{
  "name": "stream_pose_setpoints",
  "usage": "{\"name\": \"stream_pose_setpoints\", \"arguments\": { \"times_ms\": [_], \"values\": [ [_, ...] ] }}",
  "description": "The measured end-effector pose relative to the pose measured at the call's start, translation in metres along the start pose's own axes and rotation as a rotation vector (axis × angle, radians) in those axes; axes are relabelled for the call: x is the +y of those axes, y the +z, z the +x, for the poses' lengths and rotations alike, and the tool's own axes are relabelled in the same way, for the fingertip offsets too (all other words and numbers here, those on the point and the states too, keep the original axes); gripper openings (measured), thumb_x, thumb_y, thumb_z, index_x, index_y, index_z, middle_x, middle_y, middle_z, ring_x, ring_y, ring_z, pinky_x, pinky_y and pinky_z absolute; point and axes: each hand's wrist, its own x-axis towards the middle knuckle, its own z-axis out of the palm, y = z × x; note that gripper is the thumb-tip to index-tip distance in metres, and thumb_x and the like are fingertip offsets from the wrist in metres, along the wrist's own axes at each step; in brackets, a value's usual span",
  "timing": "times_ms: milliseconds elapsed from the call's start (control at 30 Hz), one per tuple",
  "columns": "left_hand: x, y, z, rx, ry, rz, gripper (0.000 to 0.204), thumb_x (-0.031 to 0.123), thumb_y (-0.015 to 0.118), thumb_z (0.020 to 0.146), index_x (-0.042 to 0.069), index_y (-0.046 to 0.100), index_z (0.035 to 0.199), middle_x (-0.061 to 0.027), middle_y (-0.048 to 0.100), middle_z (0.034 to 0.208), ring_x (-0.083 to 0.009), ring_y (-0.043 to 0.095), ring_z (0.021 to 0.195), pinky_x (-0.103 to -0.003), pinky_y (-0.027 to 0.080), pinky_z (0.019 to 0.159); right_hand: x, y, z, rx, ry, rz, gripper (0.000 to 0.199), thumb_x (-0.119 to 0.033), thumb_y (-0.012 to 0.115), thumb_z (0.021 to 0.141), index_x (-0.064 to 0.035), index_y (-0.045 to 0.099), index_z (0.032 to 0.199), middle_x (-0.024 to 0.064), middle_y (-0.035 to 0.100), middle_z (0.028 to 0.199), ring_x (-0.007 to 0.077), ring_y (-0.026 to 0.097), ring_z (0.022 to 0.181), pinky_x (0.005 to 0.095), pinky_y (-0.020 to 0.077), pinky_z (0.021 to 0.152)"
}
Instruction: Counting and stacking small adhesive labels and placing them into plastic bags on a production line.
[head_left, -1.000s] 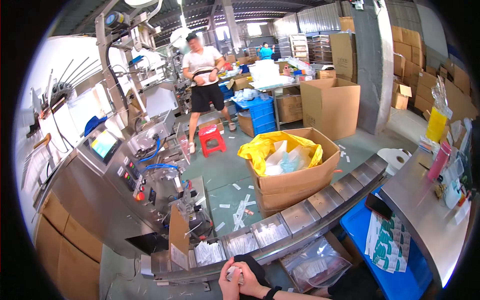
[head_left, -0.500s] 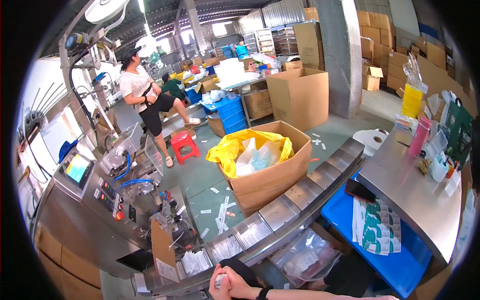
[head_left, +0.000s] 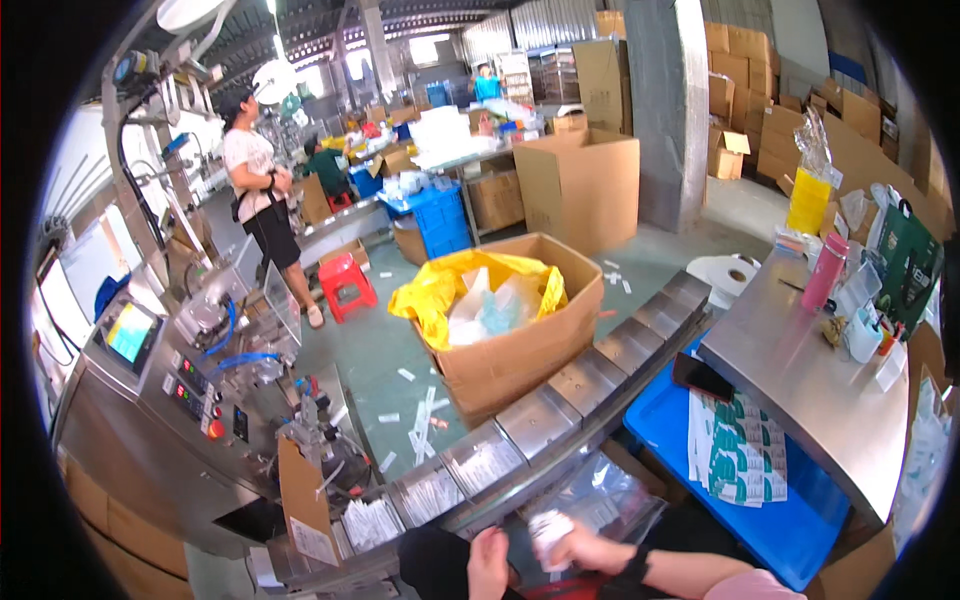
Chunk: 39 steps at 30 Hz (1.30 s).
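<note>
Between both hands (head_left: 520,555), small white packet (head_left: 547,527), fingers around it.

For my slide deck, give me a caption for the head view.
Both hands hold a small white packet beside the conveyor's metal trays.

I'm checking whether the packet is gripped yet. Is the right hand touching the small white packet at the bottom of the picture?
Touching. The head view shows the right hand with its fingers closed around the small white packet, no gap between them.
</note>
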Motion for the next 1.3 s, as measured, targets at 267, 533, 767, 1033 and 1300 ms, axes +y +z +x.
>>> {"name": "stream_pose_setpoints", "arguments": {
  "times_ms": [267,533,767,1033,1300],
  "values": [
    [-0.029,0.075,0.021,-0.311,0.253,0.621,0.069,0.038,0.064,0.080,-0.008,0.037,0.124,-0.0279,0.046,0.119,-0.0427,0.047,0.108,-0.045,0.042,0.089,-0.049,-0.100,-0.085,0.458,0.189,0.088,0.036,0.004,0.061,0.052,-0.0041,0.057,0.087,0.0047,0.058,0.077,0.0193,0.059,0.069,0.0329,0.0480,0.060],
    [-0.055,0.091,0.027,-0.301,0.101,0.740,0.029,0.025,0.058,0.084,-0.001,0.053,0.094,-0.0205,0.055,0.093,-0.0371,0.057,0.083,-0.043,0.048,0.069,0.035,-0.140,0.010,0.196,0.396,-0.043,0.026,0.000,0.061,0.056,-0.0026,0.063,0.082,0.0078,0.061,0.081,0.0195,0.058,0.070,0.0313,0.0451,0.062],
    [-0.070,0.088,0.013,-0.315,0.027,0.768,0.024,0.025,0.052,0.086,0.003,0.057,0.077,-0.0190,0.060,0.079,-0.0369,0.060,0.074,-0.047,0.048,0.065,0.119,-0.157,0.045,0.121,0.201,-0.369,0.015,-0.019,0.060,0.076,-0.0059,0.066,0.076,0.0068,0.063,0.076,0.0195,0.058,0.071,0.0345,0.0459,0.063],
    [-0.067,0.085,0.012,-0.384,-0.008,0.504,0.037,0.035,0.055,0.086,-0.001,0.059,0.084,-0.0242,0.060,0.080,-0.0425,0.058,0.075,-0.048,0.047,0.067,0.114,-0.159,0.026,0.129,-0.018,-0.483,0.017,-0.021,0.062,0.078,-0.0060,0.066,0.086,0.0045,0.064,0.077,0.0181,0.057,0.070,0.0331,0.0457,0.062],
    [-0.007,-0.001,0.094,-0.295,0.194,0.240,0.029,0.026,0.060,0.087,0.000,0.059,0.101,-0.0096,0.065,0.085,-0.0184,0.062,0.078,-0.033,0.049,0.071,0.081,-0.146,0.009,0.102,0.241,-0.471,0.025,-0.023,0.065,0.080,-0.0062,0.065,0.099,0.0009,0.064,0.082,0.0143,0.057,0.070,0.0291,0.0455,0.063]
  ]
}}
